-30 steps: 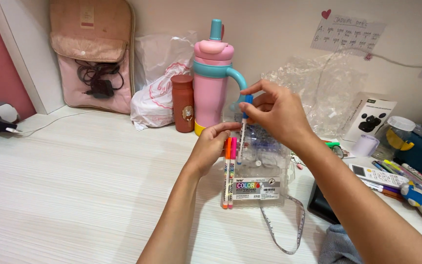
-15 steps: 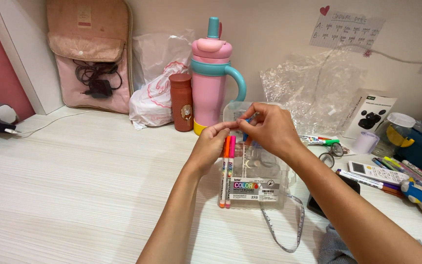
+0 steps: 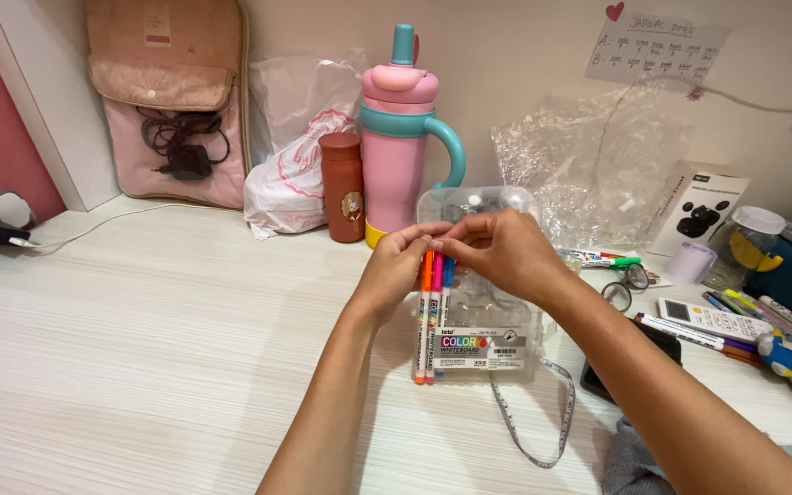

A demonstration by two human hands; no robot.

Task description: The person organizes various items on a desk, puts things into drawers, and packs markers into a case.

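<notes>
Two hands at the top of a clear marker case on the tabletop.

The left hand pinches the far rim of the clear plastic case, which lies flat at centre. The right hand grips the cap end of a blue marker, lying in the case just right of a pink marker and an orange marker. A pink tumbler stands beyond.

The blue marker, earlier lifted in the right hand, now sits in the case beside the pink one.
</notes>
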